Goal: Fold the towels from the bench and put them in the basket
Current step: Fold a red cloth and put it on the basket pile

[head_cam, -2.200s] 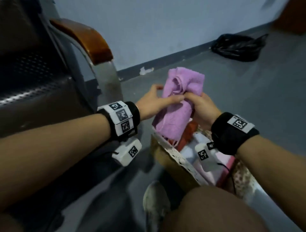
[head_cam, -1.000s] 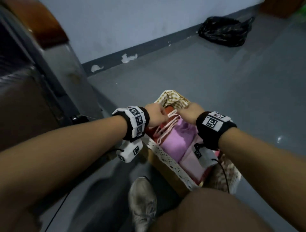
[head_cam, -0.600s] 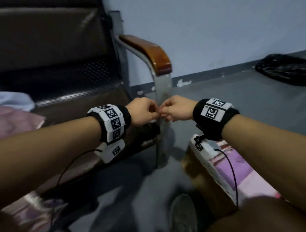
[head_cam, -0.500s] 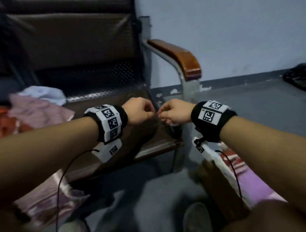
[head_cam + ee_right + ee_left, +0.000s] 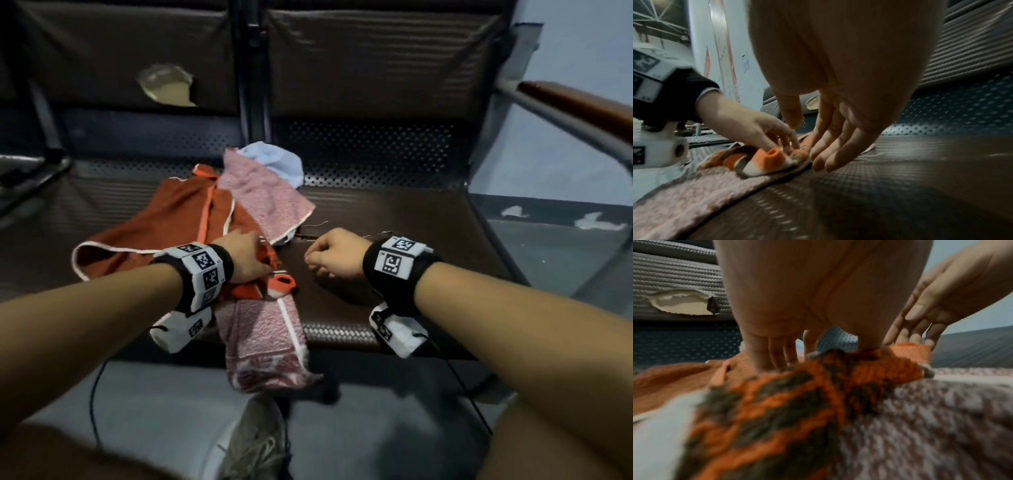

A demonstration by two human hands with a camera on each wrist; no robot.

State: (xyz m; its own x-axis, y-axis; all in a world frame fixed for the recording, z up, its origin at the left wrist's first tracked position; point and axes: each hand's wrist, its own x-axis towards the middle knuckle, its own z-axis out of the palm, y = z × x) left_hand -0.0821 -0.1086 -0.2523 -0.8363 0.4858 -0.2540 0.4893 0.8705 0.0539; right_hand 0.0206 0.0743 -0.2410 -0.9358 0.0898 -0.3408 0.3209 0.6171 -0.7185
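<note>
Several towels lie on the dark bench seat. A rust-orange towel is spread at the left, and a light blue towel is bunched at the back. A pink speckled towel with an orange-and-dark patterned end hangs over the front edge. My left hand pinches that patterned end between fingers and thumb, beside an orange loop. My right hand hovers just right of it, its fingers relaxed and holding nothing. The basket is out of view.
The bench backrest has a torn patch at the upper left. A wooden armrest on a metal frame stands at the right end. My shoe is on the grey floor below the seat edge.
The view swung from the basket on the floor to the bench. Both hands left the basket empty and reached over the seat. My left hand came down on the patterned towel.
</note>
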